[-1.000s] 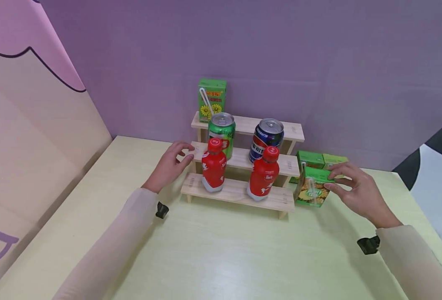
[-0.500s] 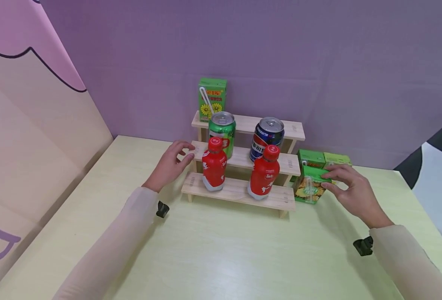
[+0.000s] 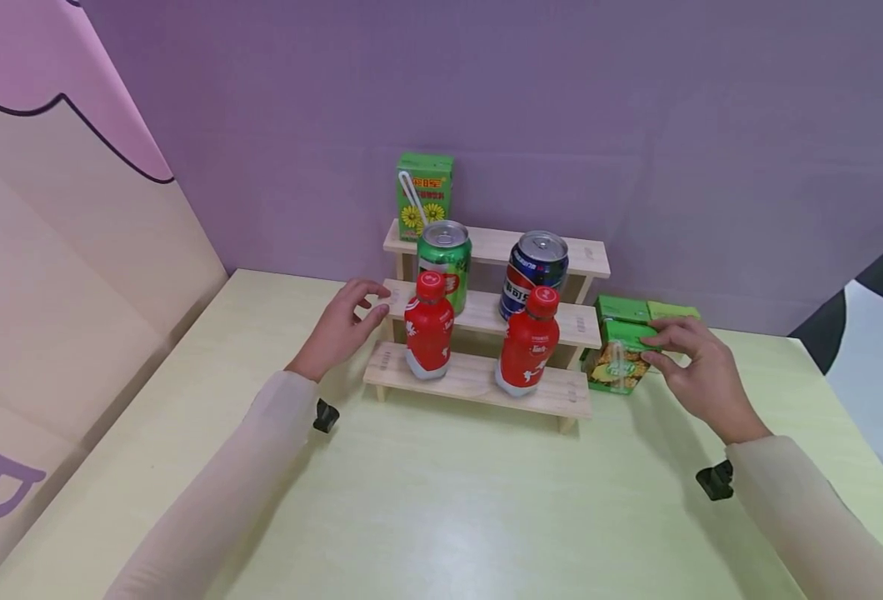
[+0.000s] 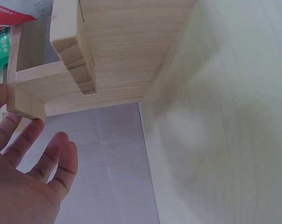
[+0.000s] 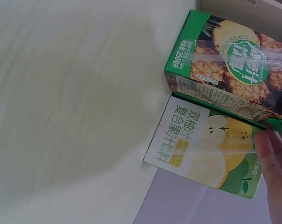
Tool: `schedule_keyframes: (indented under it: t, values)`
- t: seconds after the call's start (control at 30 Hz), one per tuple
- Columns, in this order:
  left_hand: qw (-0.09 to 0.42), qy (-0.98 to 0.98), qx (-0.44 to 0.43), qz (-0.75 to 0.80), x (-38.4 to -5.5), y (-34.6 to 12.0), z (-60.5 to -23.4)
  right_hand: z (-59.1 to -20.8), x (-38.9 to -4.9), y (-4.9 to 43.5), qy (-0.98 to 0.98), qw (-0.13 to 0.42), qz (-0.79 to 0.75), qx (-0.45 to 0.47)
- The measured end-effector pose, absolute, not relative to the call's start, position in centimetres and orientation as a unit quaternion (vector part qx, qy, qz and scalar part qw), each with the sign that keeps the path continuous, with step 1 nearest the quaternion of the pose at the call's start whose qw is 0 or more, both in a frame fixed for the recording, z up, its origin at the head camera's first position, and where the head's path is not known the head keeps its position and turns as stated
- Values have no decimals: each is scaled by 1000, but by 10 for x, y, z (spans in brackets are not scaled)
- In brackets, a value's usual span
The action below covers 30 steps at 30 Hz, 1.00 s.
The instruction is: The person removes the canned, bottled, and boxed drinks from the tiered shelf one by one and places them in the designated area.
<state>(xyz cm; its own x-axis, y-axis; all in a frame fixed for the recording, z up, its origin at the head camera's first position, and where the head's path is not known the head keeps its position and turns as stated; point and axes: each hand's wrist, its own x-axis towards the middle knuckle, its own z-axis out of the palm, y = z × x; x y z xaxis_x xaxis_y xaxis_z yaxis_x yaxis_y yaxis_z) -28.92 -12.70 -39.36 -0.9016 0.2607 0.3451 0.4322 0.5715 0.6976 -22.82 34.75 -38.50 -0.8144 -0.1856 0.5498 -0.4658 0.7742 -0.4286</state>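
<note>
My right hand (image 3: 700,375) pinches the top right side of a green pineapple juice carton (image 5: 243,60) between thumb and fingers. That carton is upright at the right end of a three-tier wooden stand (image 3: 479,387), in front of two other juice cartons. One of these is a pale green pomelo juice carton (image 5: 197,149), against the pineapple one; the other is a green carton (image 3: 620,308). At the stand's left end, my left hand (image 3: 340,325) holds the tip of the middle board with thumb and forefinger, the remaining fingers loose. Whether the pineapple carton's base touches the table cannot be told.
Two red bottles (image 3: 430,329) stand on the lowest tier. A green can (image 3: 452,258) and a blue can (image 3: 535,271) occupy the middle one. A green chrysanthemum drink carton (image 3: 425,196) with a straw is at the top left. A purple wall (image 3: 711,167) rises behind.
The right hand has moved the pineapple carton back and slightly left, closer to the cartons behind it. The left hand has kept its place on the stand.
</note>
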Motion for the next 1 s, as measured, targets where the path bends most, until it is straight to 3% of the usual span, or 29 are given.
schedule_keyframes:
  t: [0.37,0.53,1.0]
  values:
    - [97,-883,-188,-419,-290,-128,-395,-386,-232,346,-907,268,280,167]
    - [93,-883,-184,-423,-290,-127,-395,-381,-227,345,-916,248,268,164]
    - [91,-886,-180,-418,-290,-125,-394,-326,-222,340,-915,251,268,170]
